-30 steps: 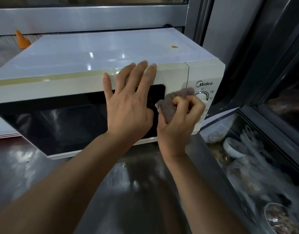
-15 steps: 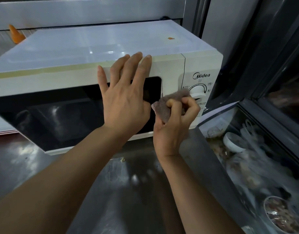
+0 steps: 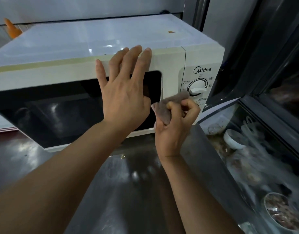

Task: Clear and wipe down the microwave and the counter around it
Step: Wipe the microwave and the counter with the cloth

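A white microwave (image 3: 64, 48) with a dark door window stands on a shiny steel counter (image 3: 125, 191). My left hand (image 3: 123, 93) lies flat on the right part of the door, fingers spread, fingertips on the door's top frame. My right hand (image 3: 175, 125) is closed around a brownish-grey cloth (image 3: 170, 105) and presses it against the control panel just below the upper white dial (image 3: 196, 87). A small orange-brown spot (image 3: 171, 32) sits on the microwave's top near its right rear.
To the right, below counter level, a glass-fronted case (image 3: 256, 115) holds white bowls (image 3: 234, 138) and food in bags. An orange object (image 3: 11, 28) pokes up behind the microwave's left rear. Steel wall panels rise behind.
My right hand with the cloth has slid down a little on the control panel, uncovering the upper dial. My left hand stays flat on the door. The view has shifted slightly.
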`<state>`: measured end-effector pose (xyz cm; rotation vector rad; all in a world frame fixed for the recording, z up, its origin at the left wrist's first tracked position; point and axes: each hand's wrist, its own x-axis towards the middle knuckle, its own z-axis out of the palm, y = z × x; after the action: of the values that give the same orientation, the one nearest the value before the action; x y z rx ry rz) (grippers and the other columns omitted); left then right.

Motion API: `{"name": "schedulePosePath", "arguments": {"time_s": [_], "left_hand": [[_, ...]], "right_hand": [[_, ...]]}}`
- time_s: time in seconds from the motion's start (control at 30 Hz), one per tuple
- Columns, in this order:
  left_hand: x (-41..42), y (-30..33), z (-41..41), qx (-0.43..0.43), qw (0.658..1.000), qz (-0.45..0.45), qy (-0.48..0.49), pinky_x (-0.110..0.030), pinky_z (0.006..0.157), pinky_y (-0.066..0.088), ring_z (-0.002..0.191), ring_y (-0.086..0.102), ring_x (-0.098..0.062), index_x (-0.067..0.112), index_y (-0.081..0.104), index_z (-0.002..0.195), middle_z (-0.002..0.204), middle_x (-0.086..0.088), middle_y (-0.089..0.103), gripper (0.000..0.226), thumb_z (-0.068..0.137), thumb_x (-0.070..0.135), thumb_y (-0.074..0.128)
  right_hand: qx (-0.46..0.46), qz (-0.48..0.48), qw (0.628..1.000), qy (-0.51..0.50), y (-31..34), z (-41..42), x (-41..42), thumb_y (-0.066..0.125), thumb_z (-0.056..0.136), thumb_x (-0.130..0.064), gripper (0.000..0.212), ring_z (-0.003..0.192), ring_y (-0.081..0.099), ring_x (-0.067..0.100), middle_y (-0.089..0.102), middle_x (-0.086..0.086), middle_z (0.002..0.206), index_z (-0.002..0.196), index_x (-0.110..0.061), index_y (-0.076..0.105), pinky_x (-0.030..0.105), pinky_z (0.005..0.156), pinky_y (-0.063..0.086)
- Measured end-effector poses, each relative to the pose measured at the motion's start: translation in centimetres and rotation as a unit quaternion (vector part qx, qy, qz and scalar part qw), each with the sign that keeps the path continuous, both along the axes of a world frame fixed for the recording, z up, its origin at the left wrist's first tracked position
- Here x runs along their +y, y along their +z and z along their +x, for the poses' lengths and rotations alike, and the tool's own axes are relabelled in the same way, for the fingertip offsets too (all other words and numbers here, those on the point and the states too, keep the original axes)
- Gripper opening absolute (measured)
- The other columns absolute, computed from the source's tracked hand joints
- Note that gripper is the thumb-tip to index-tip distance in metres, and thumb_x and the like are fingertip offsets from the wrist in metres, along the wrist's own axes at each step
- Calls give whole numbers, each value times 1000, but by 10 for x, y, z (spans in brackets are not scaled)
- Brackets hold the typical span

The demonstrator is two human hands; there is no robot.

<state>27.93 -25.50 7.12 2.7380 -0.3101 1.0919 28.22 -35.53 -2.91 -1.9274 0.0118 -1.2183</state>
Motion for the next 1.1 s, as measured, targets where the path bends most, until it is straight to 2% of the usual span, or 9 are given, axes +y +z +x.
{"name": "schedulePosePath", "arguments": {"time_s": [0.1, 0.23, 0.4, 0.47, 0.53, 0.63, 0.77, 0.93, 1.1], "left_hand": [[0, 1, -2, 13, 1000, -1, 1, -55, 112, 4, 137, 23, -23, 21, 32, 144, 148, 2, 34, 85, 64, 12, 61], [-1, 3, -4, 18, 1000, -3, 0, -54, 112, 3, 138, 22, -22, 22, 31, 144, 150, 3, 32, 87, 63, 10, 60], [0, 3, -3, 20, 1000, -8, -5, -54, 112, 2, 138, 22, -22, 23, 31, 145, 150, 3, 33, 84, 66, 13, 59], [0, 3, -1, 18, 1000, -13, -9, -53, 112, 2, 138, 22, -21, 23, 31, 144, 149, 4, 33, 83, 67, 14, 58], [0, 2, -2, 13, 1000, -14, -8, -53, 112, 2, 137, 22, -21, 23, 32, 144, 149, 4, 33, 82, 67, 15, 59], [0, 0, 1, 2, 1000, -14, -3, -54, 112, 3, 137, 23, -21, 22, 33, 144, 148, 4, 35, 83, 66, 12, 60], [-2, -2, 3, -10, 1000, -14, 2, -54, 112, 2, 136, 22, -21, 22, 34, 143, 147, 3, 36, 84, 63, 10, 59], [-1, -2, 1, -7, 1000, -7, 8, -55, 112, 2, 137, 22, -22, 21, 34, 144, 147, 3, 36, 85, 63, 10, 58], [-2, 0, 0, -9, 1000, -2, 10, -55, 112, 4, 136, 23, -22, 21, 34, 143, 147, 2, 36, 84, 63, 11, 58]], "right_hand": [[50, -15, 998, 25, -22, -14, -5, 75, 70, 5, 20, 95, 53, 31, 45, 21, 107, 83, 2, 62, 38, 71, 51], [86, 13, 996, 37, -18, -20, -6, 81, 71, -6, 24, 96, 55, 25, 45, 15, 108, 82, -1, 61, 35, 78, 53], [5, 55, 998, 16, 38, -5, -7, 81, 72, -13, 28, 107, 50, 21, 50, 15, 113, 91, -2, 64, 20, 92, 43], [-25, 33, 999, 2, 49, 5, -6, 80, 72, -9, 28, 104, 52, 26, 50, 19, 110, 92, 0, 64, 26, 90, 46], [-16, 25, 1000, 9, 41, 4, -4, 78, 72, -4, 25, 101, 50, 26, 48, 21, 110, 90, 1, 62, 28, 87, 48], [10, 16, 999, 30, 8, -3, -3, 75, 71, 5, 23, 93, 44, 14, 44, 23, 109, 87, 4, 59, 22, 77, 49], [9, 14, 1000, 24, -18, 1, -1, 76, 76, -5, 24, 96, 46, 20, 43, 24, 106, 86, 6, 57, 26, 82, 48], [100, 13, 995, 19, -45, -10, 1, 75, 78, -12, 27, 94, 50, 27, 46, 22, 103, 79, 3, 53, 31, 86, 47], [157, 38, 986, 45, -42, -14, -5, 78, 75, -16, 30, 99, 49, 26, 46, 19, 105, 84, 2, 55, 19, 90, 39]]}}
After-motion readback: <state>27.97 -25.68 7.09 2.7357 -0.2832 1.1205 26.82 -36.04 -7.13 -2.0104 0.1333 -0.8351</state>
